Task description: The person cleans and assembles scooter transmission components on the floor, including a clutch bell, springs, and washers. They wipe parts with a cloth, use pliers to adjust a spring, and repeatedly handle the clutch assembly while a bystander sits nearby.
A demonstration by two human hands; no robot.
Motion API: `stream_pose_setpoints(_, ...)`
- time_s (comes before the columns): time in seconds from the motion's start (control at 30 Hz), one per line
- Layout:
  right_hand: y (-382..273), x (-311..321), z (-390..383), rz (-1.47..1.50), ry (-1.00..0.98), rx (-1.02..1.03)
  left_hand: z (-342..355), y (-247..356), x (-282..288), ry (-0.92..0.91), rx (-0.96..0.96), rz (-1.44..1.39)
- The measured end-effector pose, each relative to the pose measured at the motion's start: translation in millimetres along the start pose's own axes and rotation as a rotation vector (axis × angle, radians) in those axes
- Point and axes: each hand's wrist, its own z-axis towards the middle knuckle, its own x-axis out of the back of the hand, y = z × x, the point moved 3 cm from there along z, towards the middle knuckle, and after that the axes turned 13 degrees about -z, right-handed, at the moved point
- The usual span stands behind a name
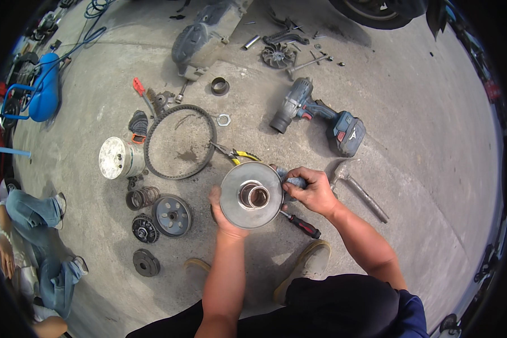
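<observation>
Starting at the left, we see a white bucket (112,159), then a coil spring (143,197) and a round drum (172,216) on the concrete, with a toothed belt (213,132) lying as a loop above them.

Our left hand (224,222) comes up from below and is clamped on the lower left rim of a grey metal disc (229,195), holding it off the floor, roughly in front of us. The disc's flat face is turned up toward us, and its central collar (245,195) rises from that face, so its axis points more or less at our eyes. Yellow-handled pliers (245,155) lie just beyond its upper edge.

Just right of the rim is a blue-grey rag (296,183), partly hidden behind the disc. Our right hand (314,191) pinches it, thumb and fingers together. The left hand bears the disc; the right is nearer its right edge, with the collar farther left. Whether the rag touches the disc, we cannot tell.

Farther right lies a hammer (366,197).
</observation>
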Motion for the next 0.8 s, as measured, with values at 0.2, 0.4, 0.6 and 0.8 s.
stream_pose_setpoints(0.2, 0, 4, 7, -0.059, 0.203, 0.354, 3, 2, -13, 0.039, 0.047, -0.03)
stream_pose_setpoints(0.4, 19, 12, 4, 0.108, -0.045, -0.007, 4, 7, -24, -0.087, 0.127, -0.075)
stream_pose_setpoints(0.6, 25, 10, 7, -0.047, 0.065, 0.187, 1, 18, -23, -0.105, 0.116, 0.066)
stream_pose_setpoints(0.8, 12, 15, -9, -0.157, -0.103, 0.139, -2, 17, -26, -0.178, 0.096, 0.074)
